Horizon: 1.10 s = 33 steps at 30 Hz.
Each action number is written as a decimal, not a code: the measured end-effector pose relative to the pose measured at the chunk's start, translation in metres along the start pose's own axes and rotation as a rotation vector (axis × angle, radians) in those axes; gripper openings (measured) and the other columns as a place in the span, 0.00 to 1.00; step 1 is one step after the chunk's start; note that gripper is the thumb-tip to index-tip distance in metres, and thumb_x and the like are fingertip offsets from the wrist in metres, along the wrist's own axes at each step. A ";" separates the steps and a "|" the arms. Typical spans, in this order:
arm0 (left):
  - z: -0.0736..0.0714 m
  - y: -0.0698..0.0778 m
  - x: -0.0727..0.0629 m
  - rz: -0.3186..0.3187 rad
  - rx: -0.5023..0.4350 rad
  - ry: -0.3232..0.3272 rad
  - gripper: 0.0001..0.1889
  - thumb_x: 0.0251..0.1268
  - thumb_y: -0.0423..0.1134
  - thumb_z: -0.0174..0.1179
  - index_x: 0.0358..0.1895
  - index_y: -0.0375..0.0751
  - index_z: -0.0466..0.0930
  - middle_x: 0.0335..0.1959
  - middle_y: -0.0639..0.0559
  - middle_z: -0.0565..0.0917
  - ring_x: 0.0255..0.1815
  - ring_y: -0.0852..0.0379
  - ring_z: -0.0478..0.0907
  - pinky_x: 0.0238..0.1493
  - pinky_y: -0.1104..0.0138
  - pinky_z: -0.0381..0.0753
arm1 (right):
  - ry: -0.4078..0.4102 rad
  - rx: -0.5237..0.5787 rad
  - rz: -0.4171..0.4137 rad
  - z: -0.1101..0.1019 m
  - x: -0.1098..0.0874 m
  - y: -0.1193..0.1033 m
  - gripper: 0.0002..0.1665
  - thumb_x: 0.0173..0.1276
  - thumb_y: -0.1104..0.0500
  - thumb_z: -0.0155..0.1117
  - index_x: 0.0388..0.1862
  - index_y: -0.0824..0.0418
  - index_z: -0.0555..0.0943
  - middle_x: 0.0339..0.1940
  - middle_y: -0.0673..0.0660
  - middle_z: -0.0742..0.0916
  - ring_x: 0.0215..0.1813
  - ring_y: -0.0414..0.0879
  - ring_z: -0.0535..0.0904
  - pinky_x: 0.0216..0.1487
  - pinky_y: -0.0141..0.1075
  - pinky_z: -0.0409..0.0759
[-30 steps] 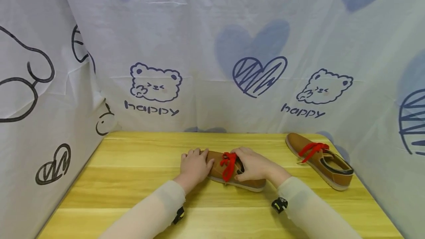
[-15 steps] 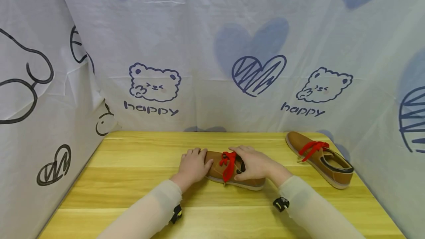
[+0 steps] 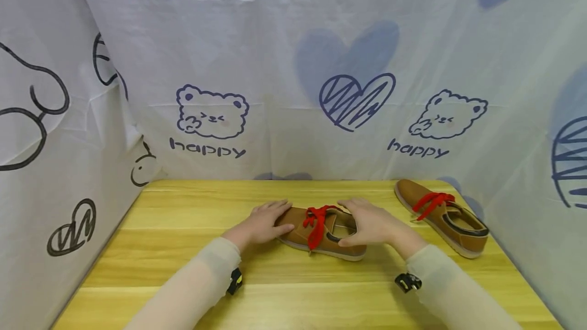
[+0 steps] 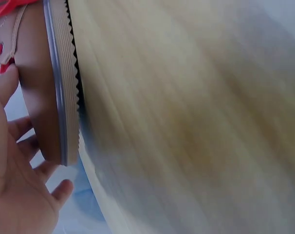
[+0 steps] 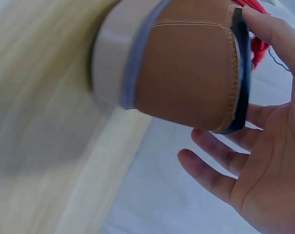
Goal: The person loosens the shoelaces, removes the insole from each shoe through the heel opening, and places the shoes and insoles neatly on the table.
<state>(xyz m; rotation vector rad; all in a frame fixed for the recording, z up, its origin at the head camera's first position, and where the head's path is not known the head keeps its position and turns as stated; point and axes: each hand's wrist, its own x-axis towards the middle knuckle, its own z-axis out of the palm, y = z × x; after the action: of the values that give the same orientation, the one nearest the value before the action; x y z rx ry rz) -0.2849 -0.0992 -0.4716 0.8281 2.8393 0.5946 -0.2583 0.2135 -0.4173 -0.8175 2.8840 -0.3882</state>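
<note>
A brown shoe (image 3: 332, 246) with a red lace (image 3: 316, 224) tied in a bow lies on the table, toe to the left. My left hand (image 3: 259, 224) is at its toe, fingers spread around the front; in the left wrist view its thumb is close to the lace on the shoe (image 4: 40, 92). At the heel end is my right hand (image 3: 372, 223), its fingers loosely spread. The right wrist view has that thumb right at the dark collar of the shoe (image 5: 186, 73), with the other fingers extended behind the heel.
A second brown shoe (image 3: 447, 228) with a red lace stands at the back right of the wooden table (image 3: 293, 297). Printed white cloth (image 3: 284, 131) hangs behind the table and along both sides.
Both hands have loosened and drawn apart, the left hand toward the left and the right hand toward the right. More of the shoe's opening shows; the shoe stays in place.
</note>
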 end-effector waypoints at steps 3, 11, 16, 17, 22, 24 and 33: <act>-0.001 -0.004 0.001 0.005 -0.021 -0.023 0.39 0.72 0.62 0.54 0.79 0.45 0.60 0.78 0.46 0.61 0.77 0.40 0.56 0.73 0.43 0.54 | -0.015 0.022 0.001 0.004 -0.002 0.004 0.59 0.52 0.31 0.75 0.73 0.63 0.67 0.66 0.62 0.77 0.66 0.59 0.73 0.62 0.55 0.74; -0.004 -0.006 -0.004 0.004 -0.027 -0.037 0.40 0.69 0.62 0.58 0.77 0.46 0.62 0.76 0.46 0.64 0.76 0.41 0.58 0.73 0.44 0.54 | -0.025 0.071 -0.007 0.009 0.000 0.004 0.57 0.54 0.35 0.76 0.73 0.65 0.67 0.68 0.62 0.76 0.68 0.58 0.73 0.66 0.53 0.72; -0.007 -0.002 -0.010 -0.005 -0.001 -0.036 0.39 0.68 0.61 0.60 0.76 0.45 0.65 0.75 0.46 0.68 0.75 0.40 0.61 0.71 0.42 0.57 | -0.039 0.069 -0.017 0.008 0.002 0.000 0.56 0.55 0.36 0.76 0.73 0.66 0.67 0.68 0.62 0.77 0.67 0.57 0.74 0.66 0.51 0.72; -0.007 -0.001 -0.011 -0.005 0.004 -0.035 0.39 0.68 0.61 0.60 0.76 0.45 0.65 0.74 0.45 0.68 0.75 0.40 0.61 0.71 0.42 0.58 | -0.042 0.065 -0.018 0.008 0.002 0.000 0.56 0.55 0.36 0.76 0.73 0.66 0.67 0.67 0.61 0.77 0.66 0.57 0.74 0.65 0.51 0.72; -0.008 0.003 -0.018 -0.007 0.029 -0.027 0.39 0.68 0.62 0.60 0.75 0.43 0.66 0.73 0.43 0.69 0.73 0.39 0.63 0.70 0.42 0.60 | -0.050 0.059 -0.021 0.008 0.003 -0.002 0.56 0.54 0.37 0.77 0.73 0.65 0.67 0.67 0.61 0.77 0.65 0.56 0.75 0.65 0.50 0.73; -0.007 0.003 -0.020 -0.010 0.048 -0.027 0.40 0.68 0.63 0.59 0.76 0.43 0.65 0.73 0.43 0.69 0.73 0.40 0.64 0.69 0.43 0.61 | -0.055 0.068 -0.024 0.009 0.003 -0.003 0.56 0.54 0.37 0.77 0.73 0.65 0.67 0.67 0.61 0.77 0.66 0.56 0.75 0.65 0.50 0.73; -0.006 0.005 -0.035 -0.014 0.068 -0.013 0.40 0.67 0.64 0.58 0.75 0.44 0.66 0.72 0.44 0.71 0.72 0.40 0.65 0.69 0.44 0.62 | -0.078 0.078 -0.051 0.008 0.001 -0.009 0.54 0.55 0.40 0.77 0.73 0.65 0.66 0.69 0.61 0.75 0.69 0.56 0.72 0.68 0.51 0.70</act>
<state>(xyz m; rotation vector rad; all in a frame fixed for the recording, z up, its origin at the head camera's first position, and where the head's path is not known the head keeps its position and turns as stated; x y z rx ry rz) -0.2545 -0.1159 -0.4632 0.8184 2.8654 0.4910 -0.2535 0.2040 -0.4226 -0.8741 2.7626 -0.4605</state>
